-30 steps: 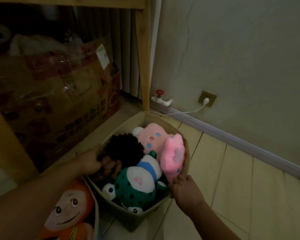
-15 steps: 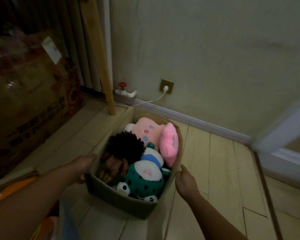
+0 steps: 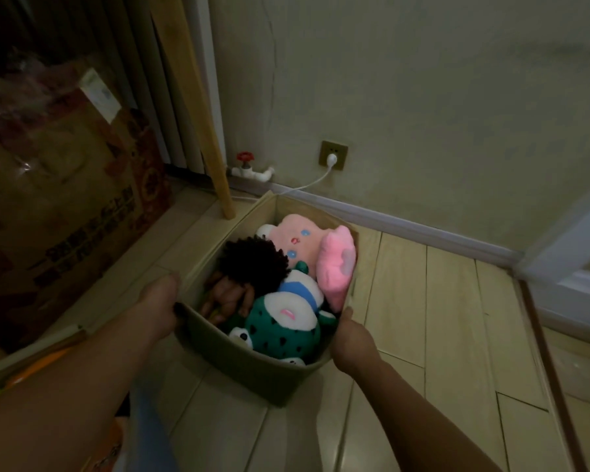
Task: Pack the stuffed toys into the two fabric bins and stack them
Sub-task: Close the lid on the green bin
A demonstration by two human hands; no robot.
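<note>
A tan fabric bin sits in front of me, full of stuffed toys. Inside lie a dark curly-haired doll, a green spotted frog plush, a pale pink plush and a bright pink plush. My left hand grips the bin's left side at the near corner. My right hand grips the right side near the rim. An orange toy shows at the lower left edge; the second bin around it is mostly out of view.
A large plastic-wrapped cardboard box stands at the left. A wooden leg rises behind the bin. The wall holds a red valve and a socket with a white cable. Pale floorboards run to the right toward a white door frame.
The bin, held by both hands, has shifted right, away from the orange-haired doll and the box. The doll has slid almost out of view at the lower left.
</note>
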